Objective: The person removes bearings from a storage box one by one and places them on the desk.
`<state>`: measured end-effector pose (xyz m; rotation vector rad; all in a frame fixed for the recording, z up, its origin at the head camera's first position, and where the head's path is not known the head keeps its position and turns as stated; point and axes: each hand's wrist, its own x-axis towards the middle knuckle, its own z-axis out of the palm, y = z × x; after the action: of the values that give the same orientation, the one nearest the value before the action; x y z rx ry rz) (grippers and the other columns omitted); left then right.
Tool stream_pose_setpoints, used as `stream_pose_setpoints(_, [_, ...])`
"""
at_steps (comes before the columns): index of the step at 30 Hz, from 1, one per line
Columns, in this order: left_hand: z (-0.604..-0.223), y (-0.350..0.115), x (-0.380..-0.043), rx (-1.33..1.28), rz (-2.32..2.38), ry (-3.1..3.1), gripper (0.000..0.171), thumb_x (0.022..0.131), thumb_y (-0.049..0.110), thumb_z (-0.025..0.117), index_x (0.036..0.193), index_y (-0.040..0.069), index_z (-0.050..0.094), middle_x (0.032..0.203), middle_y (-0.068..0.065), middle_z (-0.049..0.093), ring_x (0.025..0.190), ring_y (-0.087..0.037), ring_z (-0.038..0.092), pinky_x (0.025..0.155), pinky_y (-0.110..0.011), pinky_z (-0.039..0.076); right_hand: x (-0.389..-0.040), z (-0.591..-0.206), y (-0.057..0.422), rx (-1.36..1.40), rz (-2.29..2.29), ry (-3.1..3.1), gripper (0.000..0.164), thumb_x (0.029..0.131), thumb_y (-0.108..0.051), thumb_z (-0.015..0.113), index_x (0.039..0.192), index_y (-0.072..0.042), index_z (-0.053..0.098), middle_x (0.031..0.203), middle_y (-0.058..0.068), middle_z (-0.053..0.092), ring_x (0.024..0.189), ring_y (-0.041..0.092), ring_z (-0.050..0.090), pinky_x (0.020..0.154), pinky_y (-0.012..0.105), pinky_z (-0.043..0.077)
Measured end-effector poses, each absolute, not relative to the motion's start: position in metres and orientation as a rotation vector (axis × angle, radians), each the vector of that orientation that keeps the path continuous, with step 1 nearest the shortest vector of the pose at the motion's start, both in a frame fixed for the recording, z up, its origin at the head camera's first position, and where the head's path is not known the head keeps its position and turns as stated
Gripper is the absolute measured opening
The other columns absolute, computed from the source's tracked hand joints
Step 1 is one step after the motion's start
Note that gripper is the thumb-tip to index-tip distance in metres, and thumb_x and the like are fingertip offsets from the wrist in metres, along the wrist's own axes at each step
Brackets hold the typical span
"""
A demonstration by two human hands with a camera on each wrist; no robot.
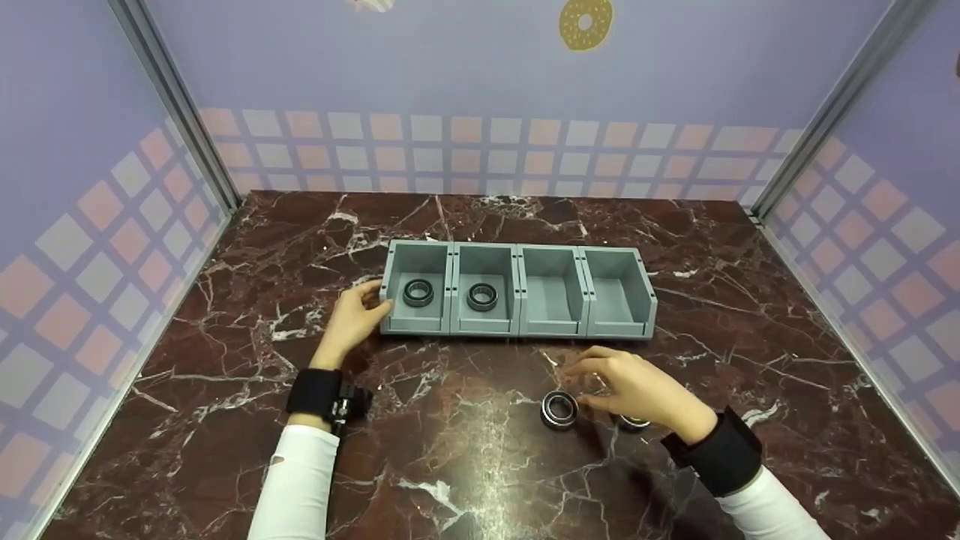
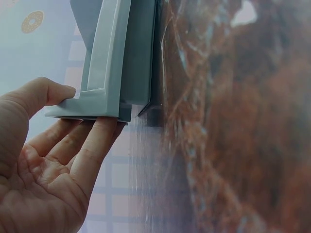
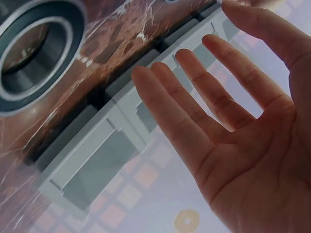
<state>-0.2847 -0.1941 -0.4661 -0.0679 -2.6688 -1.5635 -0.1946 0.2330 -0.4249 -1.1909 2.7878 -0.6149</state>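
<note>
My left hand (image 1: 352,319) pinches the left side wall of a row of grey storage bins (image 1: 553,328). In the left wrist view the thumb lies over the wall's edge and the fingers press its outer face. One ball bearing (image 1: 418,292) lies in the leftmost bin, and another bearing (image 1: 482,297) lies in the bin beside it. My right hand (image 1: 634,382) hovers over the table in front of the bins, fingers spread and holding nothing. Next to its thumb is a loose bearing (image 1: 559,410); a further bearing (image 1: 634,424) is mostly hidden beneath the hand.
The two right-hand bins (image 1: 619,300) hold nothing. Everything stands on a dark red marbled table (image 1: 420,465). Patterned panels enclose it at the back (image 1: 480,75) and on both sides, with metal posts at the corners.
</note>
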Motion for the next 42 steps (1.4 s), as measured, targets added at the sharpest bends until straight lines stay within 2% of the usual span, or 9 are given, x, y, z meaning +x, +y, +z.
stream_pose_setpoints(14, [-0.467,-0.194,-0.286,-0.08,-1.544,-2.664,0.048,0.098,0.005,0.059,0.143,-0.011,0.052,0.137,-0.034,0.062,0.129,-0.044,0.062,0.111,-0.05,0.052,-0.196,-0.428,0.261,-0.965,-0.676,3.005,0.03,0.089,-0.012,0.077,0.118,-0.004,0.074,0.117,0.011,0.074,0.108,0.031,0.072,0.094,0.048,0.059])
stream_pose_setpoints(22, [-0.466,-0.196,-0.284,-0.051,-1.537,-2.693,0.053,0.098,0.007,0.059,0.147,-0.011,0.047,0.143,-0.034,0.057,0.136,-0.045,0.057,0.116,-0.051,0.048,-0.202,-0.432,0.276,-0.732,-0.756,3.073,0.033,0.091,-0.011,0.076,0.122,0.0,0.071,0.118,0.017,0.074,0.105,0.037,0.072,0.091,0.052,0.059])
stream_pose_setpoints(32, [-0.467,-0.193,-0.286,-0.065,-1.549,-2.661,0.05,0.097,0.005,0.059,0.143,-0.012,0.051,0.139,-0.033,0.06,0.133,-0.044,0.06,0.114,-0.05,0.05,-0.21,-0.437,0.293,-0.489,-0.897,3.15,0.036,0.092,-0.01,0.075,0.125,0.002,0.07,0.119,0.023,0.072,0.1,0.041,0.073,0.085,0.056,0.06])
stream_pose_setpoints(42, [-0.467,-0.194,-0.285,-0.055,-1.533,-2.673,0.05,0.098,0.007,0.059,0.144,-0.011,0.051,0.139,-0.034,0.06,0.132,-0.044,0.06,0.114,-0.05,0.05,-0.22,-0.445,0.304,-0.283,-1.0,3.195,0.04,0.093,-0.009,0.073,0.13,0.004,0.066,0.124,0.029,0.068,0.109,0.046,0.07,0.091,0.058,0.059])
